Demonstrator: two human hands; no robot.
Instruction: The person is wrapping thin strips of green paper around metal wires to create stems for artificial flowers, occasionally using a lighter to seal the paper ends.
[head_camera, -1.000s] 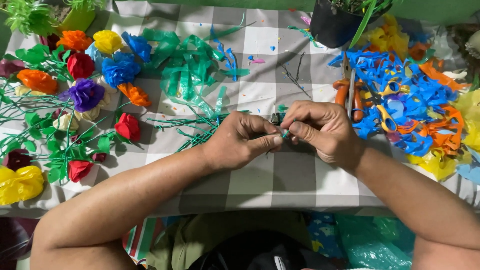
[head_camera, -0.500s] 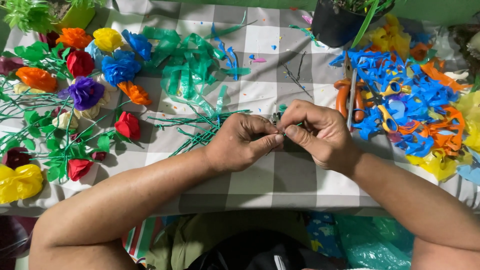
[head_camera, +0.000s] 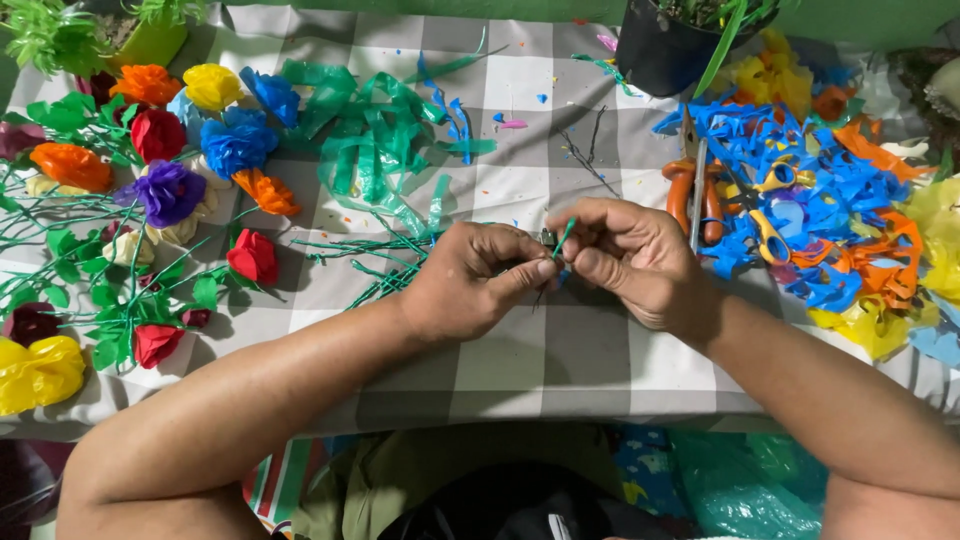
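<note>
Both hands meet over the checked tablecloth (head_camera: 520, 370). The left hand (head_camera: 470, 280) and right hand (head_camera: 630, 260) pinch a thin green strip (head_camera: 564, 238) between fingertips. Paper flowers (head_camera: 160, 190) lie left, green ribbon scraps (head_camera: 370, 140) behind, scissors (head_camera: 695, 195) and blue cuttings (head_camera: 800, 190) crowd the right.

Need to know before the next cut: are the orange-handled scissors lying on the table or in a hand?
On the table. The scissors lie among blue scraps; both hands pinch a thin green strip.
</note>
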